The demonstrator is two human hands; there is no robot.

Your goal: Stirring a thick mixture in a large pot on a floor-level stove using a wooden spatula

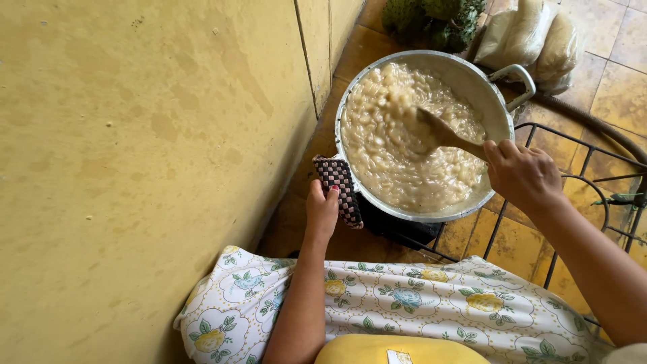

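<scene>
left hand (pixel 322 212) gripping woven potholder (pixel 340 189) against pot (pixel 495 111) rim | right hand (pixel 520 174) clenched on wooden spoon (pixel 441 133), bowl buried in pale lumpy porridge (pixel 397 158) | pot sits on black wire stand (pixel 579 168) on tiled floor, yellow wall (pixel 148 148) close left | behind pot: 2 pale bags (pixel 532 40), green spiky fruit (pixel 431 20) | 1 pot, 1 spoon, 1 potholder

The yellow wall (pixel 135 168) crowds the pot (pixel 502 114) from the left, leaving a narrow gap; green fruit (pixel 435 20) and bags (pixel 532 37) block beyond; open floor (pixel 623 94) lies right
</scene>
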